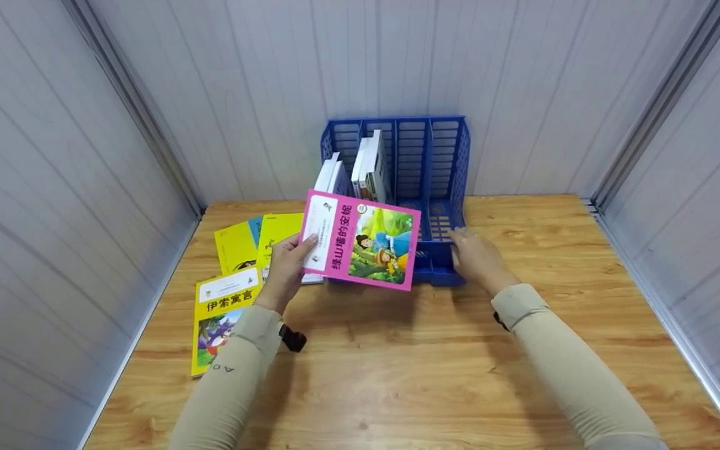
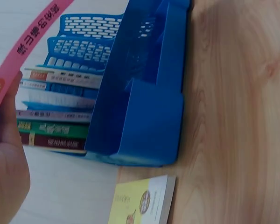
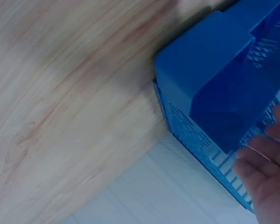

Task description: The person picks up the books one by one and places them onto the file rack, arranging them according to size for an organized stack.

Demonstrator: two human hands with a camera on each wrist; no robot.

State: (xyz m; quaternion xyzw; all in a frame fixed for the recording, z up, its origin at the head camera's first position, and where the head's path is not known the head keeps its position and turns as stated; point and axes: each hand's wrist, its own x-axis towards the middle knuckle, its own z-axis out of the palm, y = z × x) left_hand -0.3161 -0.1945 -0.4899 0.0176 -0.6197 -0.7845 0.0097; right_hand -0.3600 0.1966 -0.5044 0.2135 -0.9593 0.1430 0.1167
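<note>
My left hand [image 1: 285,269] pinches a pink picture book [image 1: 382,244] by its left edge, thumb on the front cover. The book is held up in front of the blue file rack [image 1: 438,270], cover facing me, and hides part of the rack. In the left wrist view only the book's pink spine [image 2: 25,44] shows. My right hand [image 1: 479,257] is at the rack's front right corner with nothing in its grasp. The right wrist view shows its relaxed fingers [image 3: 256,161] beside the rack's side wall [image 3: 186,128]. White-edged books [image 1: 369,165] stand upright in the rack's left compartments.
Left of the rack, several yellow books lie on the wooden table [image 1: 366,375], one of them a yellow picture book [image 1: 229,300] nearest me. A blue cover [image 1: 255,230] peeks out among them. Pale panel walls [image 1: 260,94] enclose the table at the back and both sides.
</note>
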